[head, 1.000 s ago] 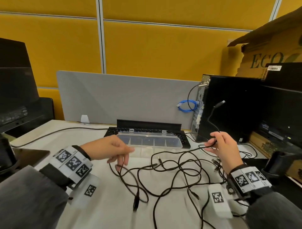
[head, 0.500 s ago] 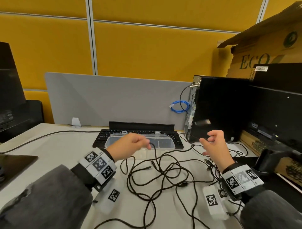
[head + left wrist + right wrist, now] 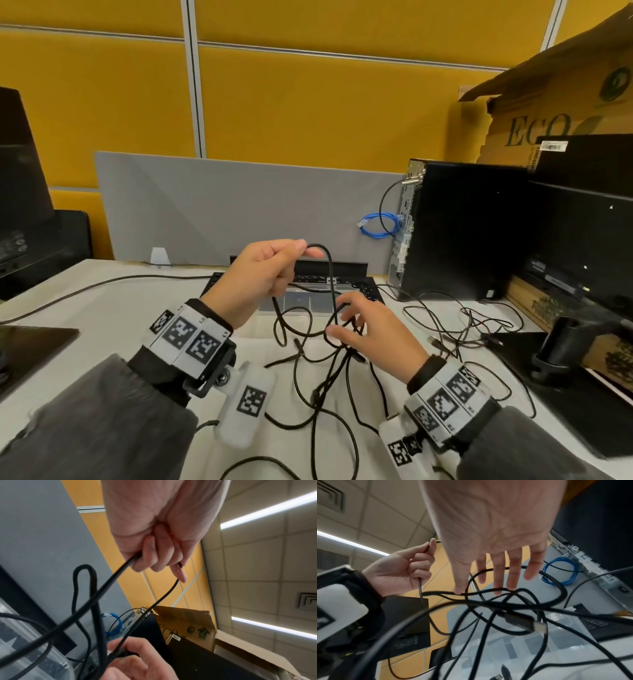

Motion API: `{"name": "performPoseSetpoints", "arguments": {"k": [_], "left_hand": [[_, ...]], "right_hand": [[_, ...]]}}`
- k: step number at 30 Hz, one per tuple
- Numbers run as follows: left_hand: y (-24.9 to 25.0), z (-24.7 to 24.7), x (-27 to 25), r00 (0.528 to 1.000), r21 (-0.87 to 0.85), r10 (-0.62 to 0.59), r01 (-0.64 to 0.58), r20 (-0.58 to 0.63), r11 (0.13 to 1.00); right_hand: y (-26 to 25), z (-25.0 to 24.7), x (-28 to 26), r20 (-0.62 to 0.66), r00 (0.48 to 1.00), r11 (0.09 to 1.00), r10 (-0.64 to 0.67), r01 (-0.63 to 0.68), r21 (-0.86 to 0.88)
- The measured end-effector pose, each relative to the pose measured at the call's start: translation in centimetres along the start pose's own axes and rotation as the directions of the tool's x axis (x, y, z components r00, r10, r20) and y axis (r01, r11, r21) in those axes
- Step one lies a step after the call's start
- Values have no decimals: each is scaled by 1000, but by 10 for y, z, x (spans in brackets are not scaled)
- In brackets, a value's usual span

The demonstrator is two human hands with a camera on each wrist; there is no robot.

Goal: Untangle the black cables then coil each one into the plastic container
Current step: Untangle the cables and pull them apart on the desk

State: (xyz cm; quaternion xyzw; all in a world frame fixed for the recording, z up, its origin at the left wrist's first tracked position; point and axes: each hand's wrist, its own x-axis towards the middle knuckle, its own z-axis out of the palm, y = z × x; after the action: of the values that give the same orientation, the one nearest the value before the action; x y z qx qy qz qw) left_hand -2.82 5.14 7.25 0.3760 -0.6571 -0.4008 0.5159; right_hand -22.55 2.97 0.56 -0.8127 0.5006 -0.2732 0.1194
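Several black cables (image 3: 329, 377) lie tangled on the white table. My left hand (image 3: 306, 249) is raised above the table and pinches one strand between thumb and forefinger, so a loop hangs down from it; the same grip shows in the left wrist view (image 3: 163, 563). My right hand (image 3: 342, 318) is lower, over the knot, with its fingers (image 3: 513, 577) straight and spread and their tips touching the strands. A USB plug (image 3: 539, 626) dangles in the tangle (image 3: 496, 605). The clear plastic container (image 3: 308, 303) sits behind the hands, partly hidden.
A black keyboard (image 3: 363, 284) lies behind the container, before a grey divider (image 3: 222, 212). To the right are a black PC tower (image 3: 462, 233) with a blue cable coil (image 3: 380, 224), a monitor stand (image 3: 561, 346) and a cardboard box (image 3: 555, 126). More cable loops trail right (image 3: 445, 318).
My left hand took hold of a strand and lifted it above the table. My right hand let go of the raised cable end and came down and left onto the tangle.
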Motion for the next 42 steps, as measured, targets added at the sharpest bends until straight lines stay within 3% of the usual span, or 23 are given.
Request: {"name": "performPoseSetpoints", "arguments": {"k": [4, 8, 14, 16, 20, 22, 25, 27, 29, 31, 33, 35, 36, 38, 39, 40, 41, 42], "left_hand": [[0, -20, -1, 991, -121, 29, -45, -133, 992], [-5, -53, 0, 943, -237, 0, -84, -333, 968], [-17, -72, 0, 889, -291, -31, -116, -456, 950], [-18, -72, 1, 878, -278, -36, -112, -476, 954], [-13, -62, 0, 897, -163, -3, -77, -442, 984], [-7, -53, -2, 921, -76, 18, -52, -390, 996], [1, -32, -8, 965, 64, 55, -40, -258, 997], [5, -19, -13, 980, 140, 82, -57, -184, 988], [6, -14, -18, 982, 225, 126, -93, -137, 970], [7, -15, -23, 985, 326, 162, -132, -66, 936], [3, -16, -26, 987, 430, 154, -159, 47, 889], [-4, -16, -24, 984, 460, 127, -170, 124, 871], [-7, -17, -22, 985, 463, 116, -163, 128, 871], [-13, -26, -17, 992, 515, 105, -127, 72, 848], [-16, -36, -14, 995, 551, 99, -91, 16, 829], [-21, -48, -13, 995, 583, 83, -41, -46, 811], [-26, -61, -12, 994, 612, 55, 17, -99, 791], [-30, -72, -12, 991, 636, 21, 70, -134, 769]], "right_hand": [[3, -5, 4, -85, 996, 1000, -18, 20, 20], [19, -24, 4, -180, 984, 1000, 12, -12, -3], [29, -46, 3, 76, 995, 986, -61, 72, -152], [32, -45, 2, 33, 996, 986, -85, 89, -141], [29, -46, -2, 68, 996, 875, 54, -14, -483], [17, -50, -4, 15, 999, 866, 35, -23, -500], [-17, -46, 0, -1, 999, 989, -54, 53, -137], [-39, -39, 6, 142, 988, 988, -59, 38, 147], [-48, -34, 9, 326, 941, 898, -93, -62, 435], [-51, -34, 10, 402, 907, 709, -124, -203, 676], [-52, -36, 10, 446, 877, 547, -180, -287, 786], [-53, -38, 7, 480, 843, 536, -245, -295, 791], [-52, -40, 7, 466, 851, 550, -240, -276, 788], [-47, -51, 11, 345, 931, 534, -119, -233, 813], [-40, -60, 14, 217, 976, 483, 7, -193, 854], [-32, -73, 16, 60, 987, 399, 149, -115, 910], [-24, -88, 16, -91, 953, 310, 290, -3, 951], [-16, -103, 15, -215, 880, 258, 423, 110, 960]]}}
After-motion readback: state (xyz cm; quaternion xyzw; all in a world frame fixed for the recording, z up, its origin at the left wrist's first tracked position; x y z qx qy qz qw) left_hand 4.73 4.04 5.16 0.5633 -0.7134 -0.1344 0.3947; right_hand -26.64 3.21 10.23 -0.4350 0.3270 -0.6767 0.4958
